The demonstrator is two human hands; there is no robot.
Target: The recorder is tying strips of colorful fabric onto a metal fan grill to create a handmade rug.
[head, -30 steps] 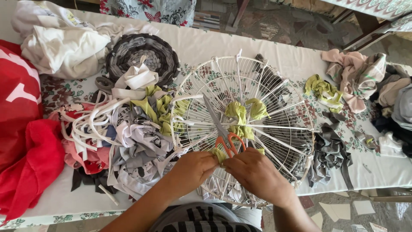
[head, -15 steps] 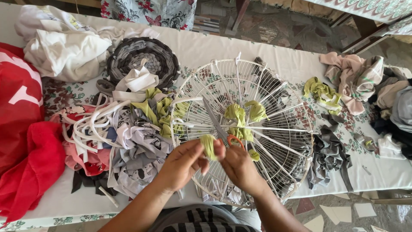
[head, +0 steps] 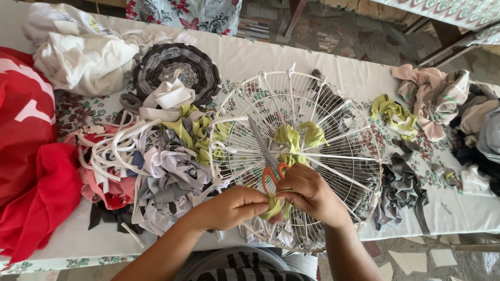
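Left hand (head: 234, 207) pinches yellow-green fabric strip (head: 273, 207) taut | right hand (head: 308, 193) grips same strip over white round wire fan-guard frame (head: 333, 109), beside orange-handled scissors (head: 266, 156).

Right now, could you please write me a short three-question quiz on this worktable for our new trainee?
1. True or false: the left hand and right hand both pinch the yellow-green fabric strip.
2. Where do the orange-handled scissors lie?
A. on the round wire frame
B. on the red cloth
C. on the floor
3. Fill in: the dark round braided mat lies toward the table's ____ edge from the frame.

Key: 1 true; 2 A; 3 far.
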